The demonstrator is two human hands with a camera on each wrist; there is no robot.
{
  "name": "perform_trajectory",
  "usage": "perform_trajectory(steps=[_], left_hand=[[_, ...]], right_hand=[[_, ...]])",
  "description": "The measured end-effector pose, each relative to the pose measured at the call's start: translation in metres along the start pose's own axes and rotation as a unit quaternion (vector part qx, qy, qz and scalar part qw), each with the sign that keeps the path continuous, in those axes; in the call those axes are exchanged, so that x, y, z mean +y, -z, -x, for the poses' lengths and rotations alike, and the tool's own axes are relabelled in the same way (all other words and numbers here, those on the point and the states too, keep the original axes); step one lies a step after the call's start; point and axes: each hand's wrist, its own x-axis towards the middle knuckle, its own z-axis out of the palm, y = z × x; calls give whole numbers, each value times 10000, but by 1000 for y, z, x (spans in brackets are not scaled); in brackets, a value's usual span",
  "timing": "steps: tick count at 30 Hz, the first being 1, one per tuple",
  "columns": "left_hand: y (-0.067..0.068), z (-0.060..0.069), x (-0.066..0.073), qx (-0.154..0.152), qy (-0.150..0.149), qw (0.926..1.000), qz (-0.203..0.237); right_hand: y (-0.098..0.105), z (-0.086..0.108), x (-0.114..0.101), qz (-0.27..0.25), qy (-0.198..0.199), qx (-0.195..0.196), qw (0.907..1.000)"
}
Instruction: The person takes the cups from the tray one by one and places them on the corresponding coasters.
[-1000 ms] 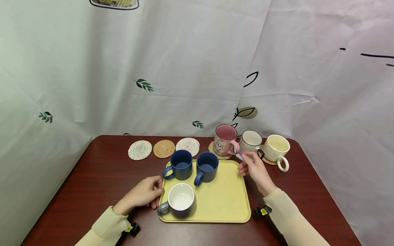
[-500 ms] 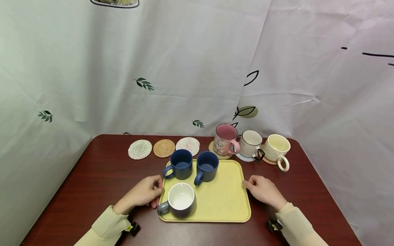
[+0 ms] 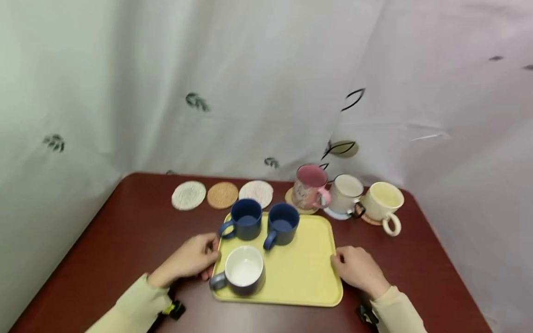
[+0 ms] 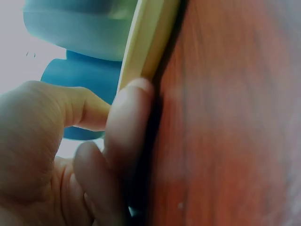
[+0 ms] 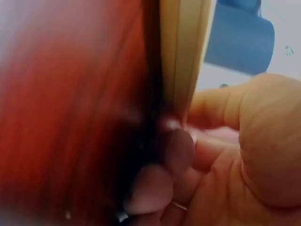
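Observation:
A yellow tray [image 3: 304, 273] bears three mugs: a blue mug [image 3: 246, 221] at its back left corner, another blue mug [image 3: 282, 226] right of that, and a grey mug [image 3: 245, 273] with a white inside at the front left. My left hand [image 3: 189, 259] pinches the tray's left rim between thumb and fingers; in the left wrist view the fingertips meet the tray's edge [image 4: 141, 52]. On the opposite side, my right hand [image 3: 360, 270] grips the right rim, its thumb on top and fingers at the outer edge in the right wrist view. The fingers' undersides are partly hidden.
Behind the tray lie three round coasters, white [image 3: 189, 195], tan [image 3: 223, 194] and speckled [image 3: 256, 193]. To their right a pink mug [image 3: 306, 192], a white mug [image 3: 343, 196] and a cream mug [image 3: 379, 206] stand on coasters along the table's back edge, before a cloth backdrop.
My right hand has come down from beside the white mug's handle to the tray's right rim. The left hand stays at the left rim. The head view has shifted slightly.

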Motion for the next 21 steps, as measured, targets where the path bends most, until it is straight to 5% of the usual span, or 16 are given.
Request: perform_trajectory(steps=[4, 9, 14, 21], left_hand=[[2, 0, 0, -39, -18, 9999, 96], [1, 2, -6, -299, 188, 9991, 237], [4, 6, -9, -218, 121, 9992, 312], [13, 10, 1, -425, 44, 9991, 31]], right_hand=[[0, 3, 1, 77, 94, 182, 9998], [-1, -1, 2, -47, 138, -225, 9996], [-2, -3, -3, -151, 190, -320, 9992], [2, 7, -1, -328, 212, -196, 9990]])
